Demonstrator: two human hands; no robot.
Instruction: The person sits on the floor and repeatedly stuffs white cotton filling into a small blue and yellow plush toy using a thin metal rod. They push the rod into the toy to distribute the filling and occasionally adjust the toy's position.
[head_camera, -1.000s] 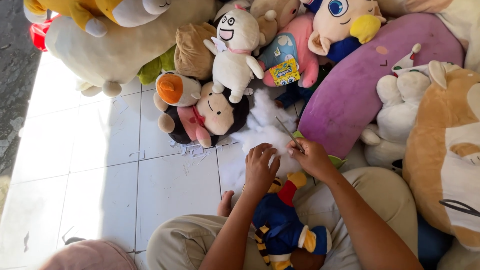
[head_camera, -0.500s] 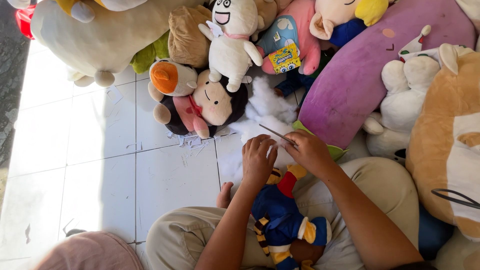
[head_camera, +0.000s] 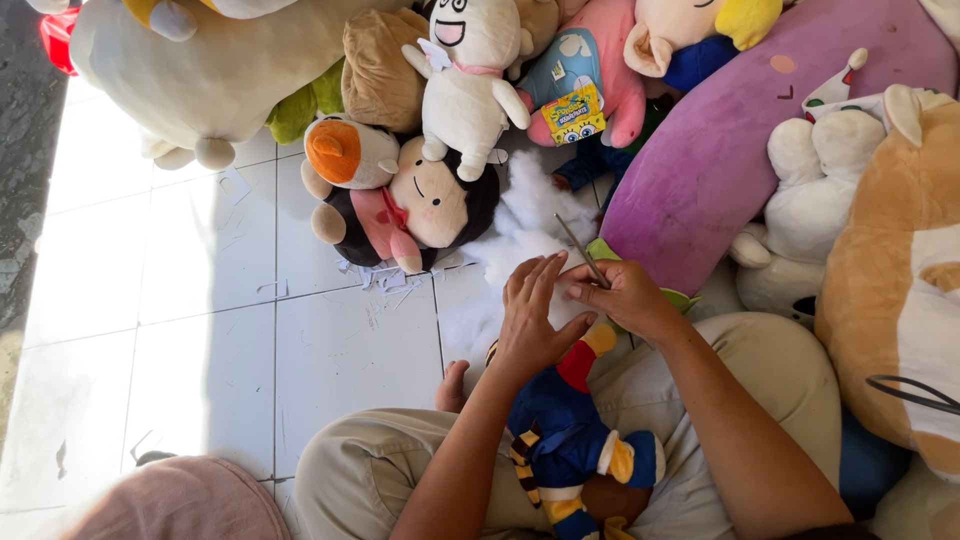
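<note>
A blue plush toy (head_camera: 565, 430) with red, yellow and striped parts lies in my lap, head end toward my hands. My left hand (head_camera: 532, 315) rests on its upper end, fingers spread. Just to the right, my right hand (head_camera: 622, 295) pinches a thin stick (head_camera: 580, 248) that slants up and to the left. A heap of white stuffing (head_camera: 525, 215) lies on the tiles just beyond both hands.
Plush toys ring the far and right sides: a big purple cushion (head_camera: 740, 150), a white bear (head_camera: 800, 200), a tan dog (head_camera: 900, 280), a black-haired doll (head_camera: 410, 205), a white figure (head_camera: 465, 75). White floor tiles (head_camera: 180, 300) spread to the left. Paper scraps (head_camera: 385, 278) lie near the doll.
The view has slid slightly upward and toward the toys. My hands stay on the blue toy's upper end, and the stick in my right hand has tilted a little.
</note>
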